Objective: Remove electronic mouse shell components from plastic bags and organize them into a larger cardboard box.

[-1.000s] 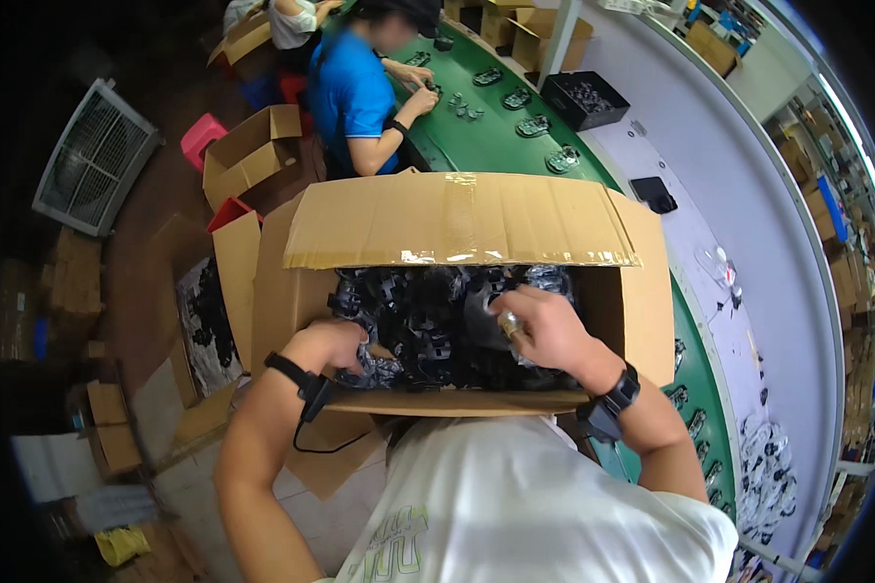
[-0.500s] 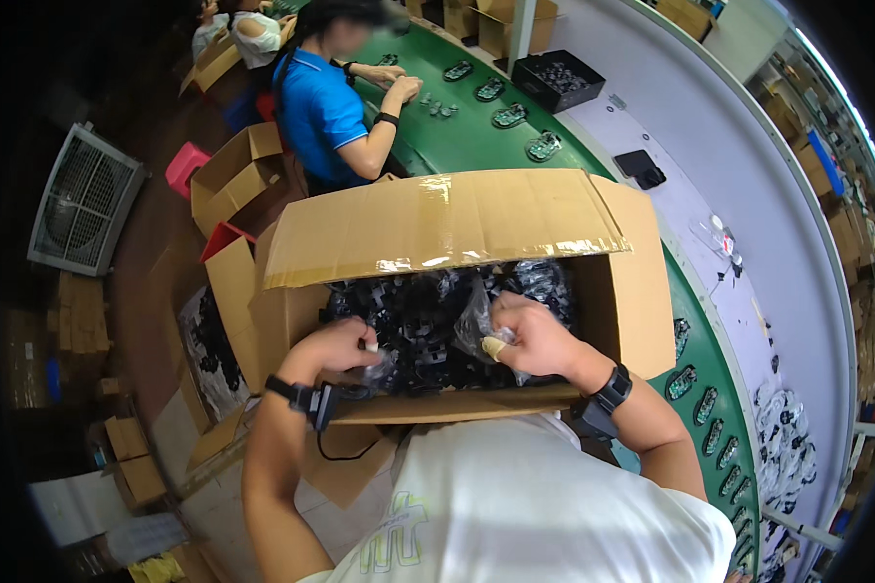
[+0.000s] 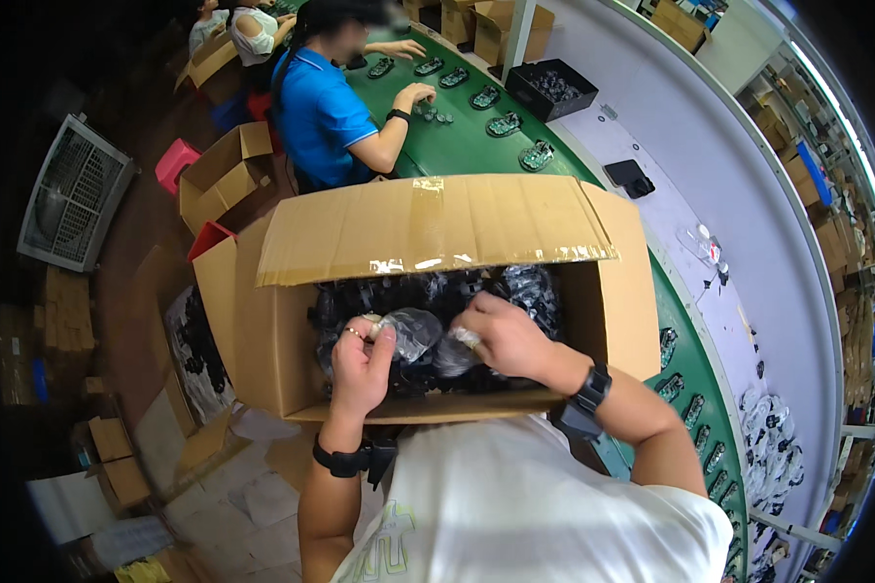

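Observation:
An open cardboard box [image 3: 428,228] is in front of me, filled with small black parts [image 3: 467,284], some in clear plastic. Over the left part of the contents, my left hand [image 3: 360,367] has thumb and fingers closed on a clear plastic bag [image 3: 413,330]. My right hand [image 3: 507,335] is also closed, pinching crumpled clear plastic [image 3: 454,356] just right of that bag. Whether both hands hold the same bag, I cannot tell. Some fingertips wear pale covers. What the bag contains is unclear.
Behind and right of the box runs a green conveyor belt [image 3: 428,131] with several green circuit boards [image 3: 504,124]. A co-worker in a blue shirt [image 3: 326,121] stands beside it. A black bin [image 3: 551,89] sits beyond. More cartons [image 3: 226,175] and a grey fan [image 3: 76,194] are left.
My left hand has risen from the black parts and turned upward, now with a plastic bag. My right hand has shifted slightly left with its plastic. The co-worker's hands have moved apart.

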`<state>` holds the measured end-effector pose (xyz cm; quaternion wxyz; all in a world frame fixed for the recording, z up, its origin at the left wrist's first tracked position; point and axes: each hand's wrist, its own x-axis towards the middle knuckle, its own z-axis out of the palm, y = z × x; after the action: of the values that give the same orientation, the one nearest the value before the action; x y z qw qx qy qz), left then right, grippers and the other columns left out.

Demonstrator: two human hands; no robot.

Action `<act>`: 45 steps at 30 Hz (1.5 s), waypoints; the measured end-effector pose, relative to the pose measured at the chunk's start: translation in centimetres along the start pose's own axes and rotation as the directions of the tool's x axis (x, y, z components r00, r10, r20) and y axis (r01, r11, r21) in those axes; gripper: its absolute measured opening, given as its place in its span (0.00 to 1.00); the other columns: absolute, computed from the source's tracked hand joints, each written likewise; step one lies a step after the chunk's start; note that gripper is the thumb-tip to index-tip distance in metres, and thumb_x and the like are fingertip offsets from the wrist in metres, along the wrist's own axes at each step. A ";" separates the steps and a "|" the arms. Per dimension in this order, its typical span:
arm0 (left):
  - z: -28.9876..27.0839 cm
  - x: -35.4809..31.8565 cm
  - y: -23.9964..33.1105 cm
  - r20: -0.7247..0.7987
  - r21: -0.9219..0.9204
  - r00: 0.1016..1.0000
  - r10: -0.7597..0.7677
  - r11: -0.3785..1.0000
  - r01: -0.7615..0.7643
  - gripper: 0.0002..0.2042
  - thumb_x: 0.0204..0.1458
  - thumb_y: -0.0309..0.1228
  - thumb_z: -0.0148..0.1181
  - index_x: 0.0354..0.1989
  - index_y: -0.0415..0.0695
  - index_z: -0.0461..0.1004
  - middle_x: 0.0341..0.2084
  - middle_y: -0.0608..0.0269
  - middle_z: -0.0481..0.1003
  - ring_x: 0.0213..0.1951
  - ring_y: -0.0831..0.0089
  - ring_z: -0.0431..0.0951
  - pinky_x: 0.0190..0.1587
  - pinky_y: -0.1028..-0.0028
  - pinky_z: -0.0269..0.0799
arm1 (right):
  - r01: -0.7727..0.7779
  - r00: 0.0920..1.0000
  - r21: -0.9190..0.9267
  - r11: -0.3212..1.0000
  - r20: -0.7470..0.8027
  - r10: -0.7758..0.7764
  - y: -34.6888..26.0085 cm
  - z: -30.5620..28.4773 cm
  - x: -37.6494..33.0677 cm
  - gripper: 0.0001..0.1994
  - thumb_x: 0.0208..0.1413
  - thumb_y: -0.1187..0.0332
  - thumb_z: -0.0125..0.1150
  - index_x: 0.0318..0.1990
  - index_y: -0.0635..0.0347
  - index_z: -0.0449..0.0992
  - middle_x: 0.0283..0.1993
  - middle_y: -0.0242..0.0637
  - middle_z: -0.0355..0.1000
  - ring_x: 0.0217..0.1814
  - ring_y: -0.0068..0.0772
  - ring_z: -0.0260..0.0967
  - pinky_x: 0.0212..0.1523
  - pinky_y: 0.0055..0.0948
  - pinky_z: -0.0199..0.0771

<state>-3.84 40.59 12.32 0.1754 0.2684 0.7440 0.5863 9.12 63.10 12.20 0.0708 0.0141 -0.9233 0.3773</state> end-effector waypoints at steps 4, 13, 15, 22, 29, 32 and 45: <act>-0.4 -0.6 0.0 -0.015 0.237 0.988 0.152 0.961 -0.144 0.09 0.58 0.29 0.62 0.32 0.36 0.72 0.31 0.54 0.75 0.27 0.68 0.75 0.31 0.72 0.71 | -0.134 0.991 -0.169 0.977 -0.035 0.130 0.5 -1.8 0.5 0.11 0.53 0.71 0.63 0.45 0.52 0.80 0.40 0.45 0.73 0.39 0.51 0.74 0.40 0.43 0.77; 0.0 -2.3 0.2 -0.041 0.172 0.994 0.098 0.981 -0.090 0.08 0.55 0.28 0.63 0.30 0.38 0.71 0.29 0.50 0.73 0.29 0.52 0.74 0.33 0.64 0.71 | -0.293 0.951 0.130 0.947 0.137 0.276 -0.2 -2.2 0.2 0.13 0.54 0.68 0.60 0.46 0.58 0.81 0.40 0.49 0.80 0.45 0.54 0.78 0.45 0.45 0.78; -0.3 -2.9 -1.4 -0.096 0.171 0.987 0.132 0.979 -0.114 0.08 0.55 0.28 0.63 0.30 0.37 0.70 0.29 0.50 0.73 0.29 0.53 0.74 0.32 0.64 0.71 | -0.223 0.726 -0.616 0.756 0.412 0.550 1.0 -1.1 1.0 0.10 0.54 0.69 0.64 0.44 0.59 0.81 0.39 0.51 0.79 0.43 0.52 0.79 0.43 0.40 0.77; -0.6 -3.6 -1.6 -0.214 0.182 0.963 0.166 0.975 -0.128 0.09 0.55 0.28 0.63 0.28 0.37 0.70 0.29 0.50 0.73 0.27 0.54 0.76 0.30 0.64 0.71 | -0.282 0.865 -0.385 0.879 0.293 0.406 2.6 -1.0 1.1 0.08 0.56 0.69 0.61 0.39 0.65 0.77 0.34 0.50 0.78 0.40 0.45 0.77 0.41 0.41 0.75; 0.0 -3.8 -1.3 -0.168 0.207 0.970 0.179 0.968 -0.142 0.09 0.54 0.27 0.64 0.28 0.38 0.70 0.28 0.50 0.73 0.28 0.52 0.75 0.31 0.62 0.71 | -0.427 0.881 0.073 0.901 0.256 0.397 1.0 -2.4 0.5 0.11 0.56 0.72 0.62 0.45 0.66 0.79 0.33 0.47 0.78 0.38 0.37 0.77 0.42 0.36 0.76; 0.1 -3.0 -0.9 -0.169 0.186 0.976 0.134 0.977 -0.102 0.10 0.53 0.28 0.65 0.27 0.38 0.70 0.32 0.47 0.75 0.34 0.49 0.78 0.38 0.60 0.74 | -0.436 0.791 -0.188 0.880 0.387 0.474 1.9 -1.9 1.1 0.10 0.58 0.70 0.63 0.46 0.63 0.79 0.32 0.43 0.77 0.36 0.31 0.74 0.40 0.33 0.75; 0.5 -2.4 -1.8 -0.032 -0.181 0.999 -0.035 0.983 0.029 0.11 0.63 0.30 0.57 0.29 0.37 0.70 0.33 0.57 0.79 0.44 0.75 0.78 0.38 0.75 0.70 | 0.218 0.975 0.057 0.974 0.028 -0.219 -0.8 -2.3 2.4 0.20 0.38 0.83 0.52 0.44 0.64 0.77 0.46 0.47 0.76 0.50 0.56 0.73 0.48 0.42 0.76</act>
<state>-1.99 39.23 10.29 0.1953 0.2292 0.6950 0.6529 7.09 64.21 14.69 0.0957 0.1238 -0.9067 0.3916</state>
